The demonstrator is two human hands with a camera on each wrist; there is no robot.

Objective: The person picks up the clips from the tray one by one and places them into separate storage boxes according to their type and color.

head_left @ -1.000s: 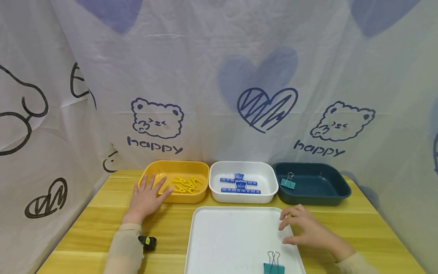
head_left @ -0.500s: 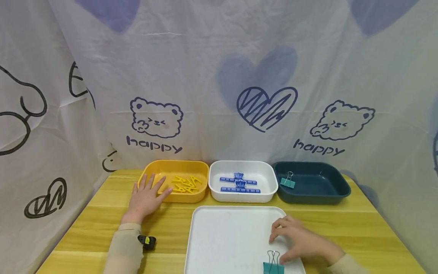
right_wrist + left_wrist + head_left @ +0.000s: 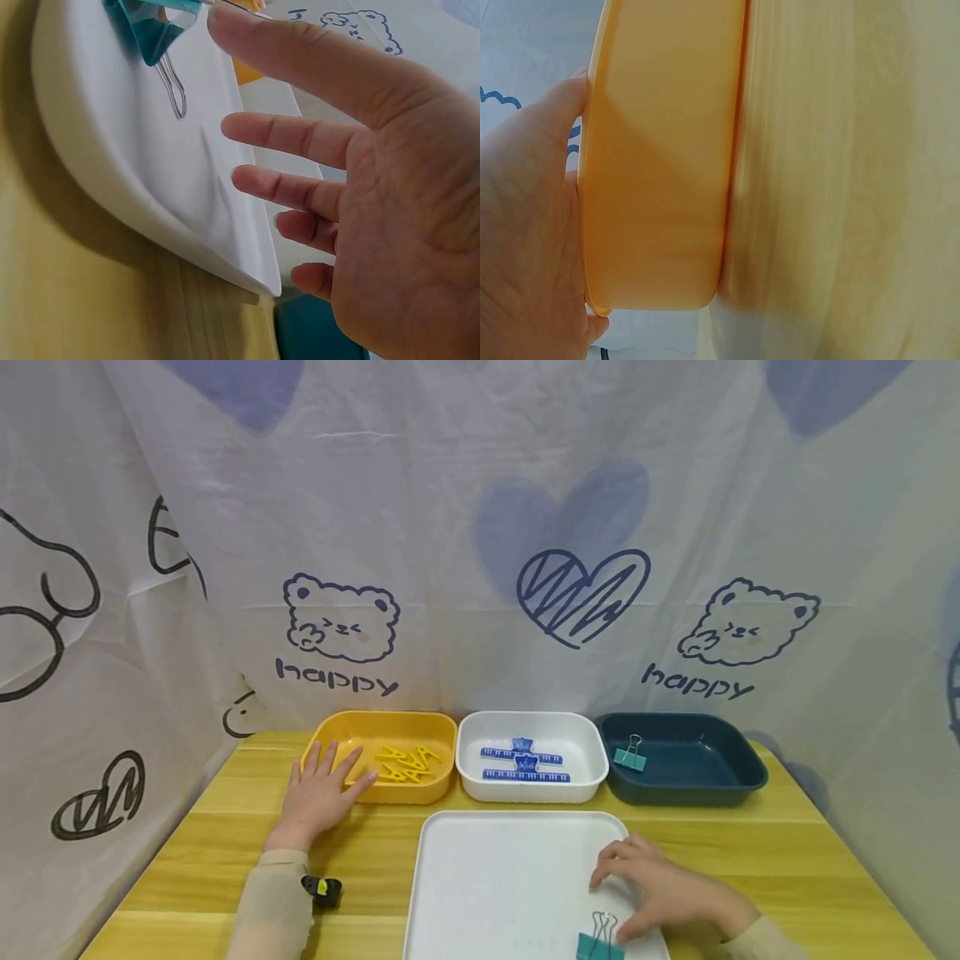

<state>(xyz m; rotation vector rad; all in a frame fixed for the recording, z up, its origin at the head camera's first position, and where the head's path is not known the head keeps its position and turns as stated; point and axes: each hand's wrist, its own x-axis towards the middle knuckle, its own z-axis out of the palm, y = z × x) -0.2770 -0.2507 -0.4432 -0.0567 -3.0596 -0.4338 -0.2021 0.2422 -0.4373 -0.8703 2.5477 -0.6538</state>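
Observation:
My left hand point(image 3: 318, 802) rests with spread fingers over the near left rim of the yellow bin point(image 3: 341, 720); the left wrist view shows it along the bin's edge point(image 3: 660, 187). Several yellow clips point(image 3: 408, 764) lie inside that bin. Over the right side of the white tray point(image 3: 495, 868) my right hand point(image 3: 660, 889) is held with its fingers apart and gently bent. Its thumb tip meets or nearly meets a wire handle of the teal binder clip point(image 3: 600, 947) on the tray. In the right wrist view the binder clip point(image 3: 150, 30) is partly cut off by the top edge.
Behind the tray, a white bin point(image 3: 480, 792) holds two blue clips point(image 3: 527, 763) with piano-key bars. To its right, a dark teal bin point(image 3: 693, 795) holds another teal binder clip point(image 3: 630, 758). A black strap piece point(image 3: 324, 891) sits by my left wrist. A printed curtain point(image 3: 465, 527) hangs behind.
My right hand has moved left and nearer over the tray to the binder clip, which has turned slightly. My left hand stays on the yellow bin.

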